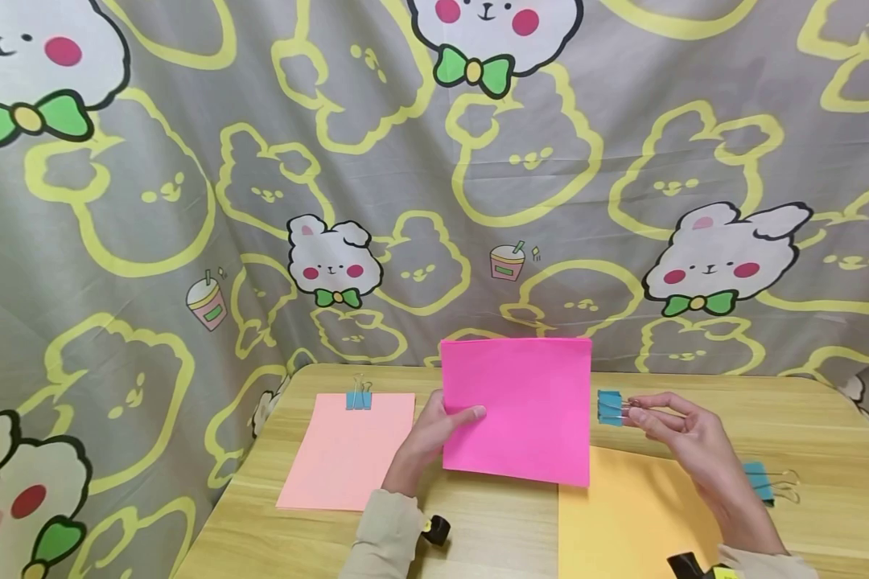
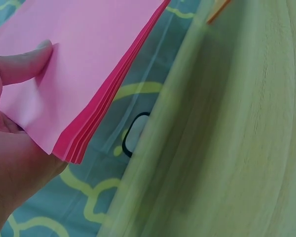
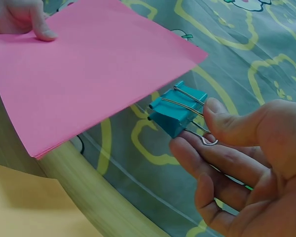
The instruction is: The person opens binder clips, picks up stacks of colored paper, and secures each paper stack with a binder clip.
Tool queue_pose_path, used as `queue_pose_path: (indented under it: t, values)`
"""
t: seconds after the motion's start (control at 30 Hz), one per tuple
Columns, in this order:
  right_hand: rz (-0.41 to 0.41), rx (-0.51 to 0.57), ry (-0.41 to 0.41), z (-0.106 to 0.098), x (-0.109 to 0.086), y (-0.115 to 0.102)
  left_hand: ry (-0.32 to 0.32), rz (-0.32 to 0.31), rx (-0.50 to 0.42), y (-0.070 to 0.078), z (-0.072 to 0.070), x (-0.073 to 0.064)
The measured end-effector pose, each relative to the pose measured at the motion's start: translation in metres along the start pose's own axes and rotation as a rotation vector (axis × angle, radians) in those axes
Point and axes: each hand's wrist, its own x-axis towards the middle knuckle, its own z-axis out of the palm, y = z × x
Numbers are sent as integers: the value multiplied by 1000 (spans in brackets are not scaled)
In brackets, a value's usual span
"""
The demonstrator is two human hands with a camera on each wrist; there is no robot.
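My left hand (image 1: 434, 430) grips a stack of bright pink paper (image 1: 517, 410) at its left edge, thumb on the front face. The stack is raised above the table, and several sheet edges fan apart slightly in the left wrist view. By its wire handles, my right hand (image 1: 691, 438) pinches a teal binder clip (image 3: 180, 111) between thumb and fingers. That clip is just off the right edge of the pink stack, apart from it, with its mouth toward the paper.
On the wooden table (image 1: 492, 531), light pink paper (image 1: 348, 458) lies at left with a teal binder clip (image 1: 359, 400) on its top edge. Yellow-orange paper (image 1: 630, 515) lies under the right arm. Another teal clip (image 1: 759, 482) is at right. A patterned curtain (image 1: 420, 193) hangs behind.
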Motion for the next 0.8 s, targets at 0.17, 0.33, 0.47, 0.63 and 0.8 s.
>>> queue_pose_path:
  t: [0.17,0.33,0.47,0.63,0.8]
  values:
    - [-15,18,13,5,0,-1,1,8,4,1,3,0]
    - [-15,22,17,9,1,-2,-4,-1,9,-1,5,1]
    - [-13,15,16,12,0,-1,-10,2,2,-2,6,1]
    - [-11,10,3,15,0,0,-16,12,-14,-1,9,0]
    - [-22,7,-5,19,2,1,-15,12,-22,-2,10,0]
